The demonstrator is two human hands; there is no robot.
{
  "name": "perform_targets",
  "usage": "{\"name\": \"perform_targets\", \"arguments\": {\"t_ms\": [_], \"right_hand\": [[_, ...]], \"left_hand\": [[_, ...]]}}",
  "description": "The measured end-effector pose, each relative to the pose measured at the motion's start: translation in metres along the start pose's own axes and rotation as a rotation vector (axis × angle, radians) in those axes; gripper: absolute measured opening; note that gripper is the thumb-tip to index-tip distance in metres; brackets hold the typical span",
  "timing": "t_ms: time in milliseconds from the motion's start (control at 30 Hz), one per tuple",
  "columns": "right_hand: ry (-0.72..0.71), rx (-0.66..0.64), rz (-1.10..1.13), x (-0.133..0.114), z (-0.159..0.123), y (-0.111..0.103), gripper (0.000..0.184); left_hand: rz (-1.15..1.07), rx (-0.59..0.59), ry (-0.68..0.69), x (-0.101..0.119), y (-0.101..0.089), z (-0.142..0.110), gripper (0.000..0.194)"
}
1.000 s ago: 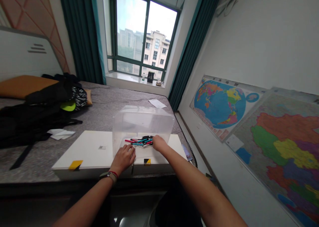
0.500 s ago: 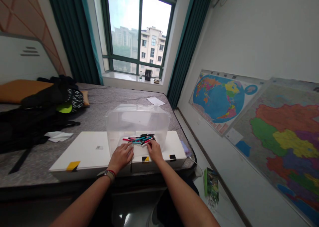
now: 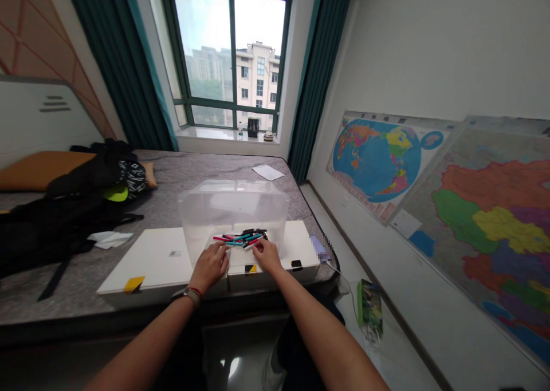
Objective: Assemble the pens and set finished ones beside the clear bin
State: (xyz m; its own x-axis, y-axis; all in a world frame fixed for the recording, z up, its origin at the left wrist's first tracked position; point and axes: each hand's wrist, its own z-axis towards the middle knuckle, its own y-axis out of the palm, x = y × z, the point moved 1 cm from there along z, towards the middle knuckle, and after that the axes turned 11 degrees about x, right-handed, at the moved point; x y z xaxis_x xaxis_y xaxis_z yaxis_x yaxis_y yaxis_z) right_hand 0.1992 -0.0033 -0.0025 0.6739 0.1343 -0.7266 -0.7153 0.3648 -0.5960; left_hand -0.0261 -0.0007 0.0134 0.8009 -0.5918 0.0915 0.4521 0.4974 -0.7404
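Observation:
A loose pile of pens (image 3: 243, 238), black, teal and pinkish red, lies in front of a clear plastic bin (image 3: 234, 208) tipped on its side. My left hand (image 3: 210, 262) rests at the near left of the pile, its fingers stretched out and holding nothing I can see. On the right, my right hand (image 3: 266, 256) has its thumb and index finger closed on the near end of a red and white pen (image 3: 253, 244). Some of the pens overlap, and the right fingers partly cover that end.
White boxes (image 3: 150, 256) with yellow and black tape lie under the bin at the front edge of the bed (image 3: 172, 176). Black bags (image 3: 47, 219) and white tissue (image 3: 110, 239) are at left. A paper sheet (image 3: 267, 172) lies toward the window; maps hang on the right wall.
The camera view has shifted slightly. Both hands stay beside the pens in nearly the same places, and the pile looks much the same.

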Motion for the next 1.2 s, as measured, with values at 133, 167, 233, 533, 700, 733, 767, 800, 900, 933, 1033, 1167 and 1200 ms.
{"name": "perform_targets", "arguments": {"t_ms": [133, 167, 233, 533, 700, 733, 767, 800, 900, 933, 1033, 1167, 1200], "right_hand": [[-0.020, 0.047, 0.001, 0.000, -0.002, 0.000, 0.011], [-0.029, 0.065, -0.002, 0.001, -0.003, 0.002, 0.011], [-0.044, 0.085, -0.002, 0.002, -0.003, 0.004, 0.011], [-0.029, 0.072, 0.040, 0.002, -0.004, 0.001, 0.009], [-0.022, 0.070, 0.036, 0.002, -0.004, 0.000, 0.008], [-0.020, 0.069, 0.033, 0.002, -0.004, 0.001, 0.008], [-0.021, 0.068, 0.032, 0.002, -0.004, 0.001, 0.008], [-0.023, 0.070, 0.032, 0.003, -0.004, 0.001, 0.008], [-0.036, 0.077, 0.040, 0.004, -0.004, 0.001, 0.009], [-0.038, 0.078, 0.043, 0.004, -0.004, 0.001, 0.009], [-0.040, 0.075, 0.064, 0.004, -0.005, 0.001, 0.009], [-0.027, 0.074, 0.085, 0.004, -0.005, 0.001, 0.011], [-0.029, 0.075, 0.085, 0.004, -0.005, 0.001, 0.011]], "left_hand": [[0.029, -0.047, 0.015, 0.004, -0.003, 0.003, 0.030], [0.039, -0.057, 0.020, 0.004, -0.004, 0.005, 0.030], [0.061, -0.071, 0.029, 0.005, -0.006, 0.009, 0.031], [0.140, -0.275, -0.082, 0.005, 0.007, 0.070, 0.032], [0.118, -0.416, -0.172, 0.015, 0.031, 0.105, 0.033], [0.123, -0.440, -0.179, 0.017, 0.035, 0.109, 0.033], [0.131, -0.462, -0.185, 0.019, 0.038, 0.111, 0.032], [0.137, -0.476, -0.189, 0.021, 0.042, 0.113, 0.032], [0.156, -0.476, -0.194, 0.024, 0.048, 0.114, 0.030], [0.162, -0.468, -0.196, 0.025, 0.050, 0.112, 0.030], [0.181, -0.457, -0.203, 0.027, 0.051, 0.108, 0.030], [0.183, -0.433, -0.186, 0.029, 0.048, 0.105, 0.028], [0.174, -0.408, -0.185, 0.030, 0.046, 0.106, 0.027]]}}
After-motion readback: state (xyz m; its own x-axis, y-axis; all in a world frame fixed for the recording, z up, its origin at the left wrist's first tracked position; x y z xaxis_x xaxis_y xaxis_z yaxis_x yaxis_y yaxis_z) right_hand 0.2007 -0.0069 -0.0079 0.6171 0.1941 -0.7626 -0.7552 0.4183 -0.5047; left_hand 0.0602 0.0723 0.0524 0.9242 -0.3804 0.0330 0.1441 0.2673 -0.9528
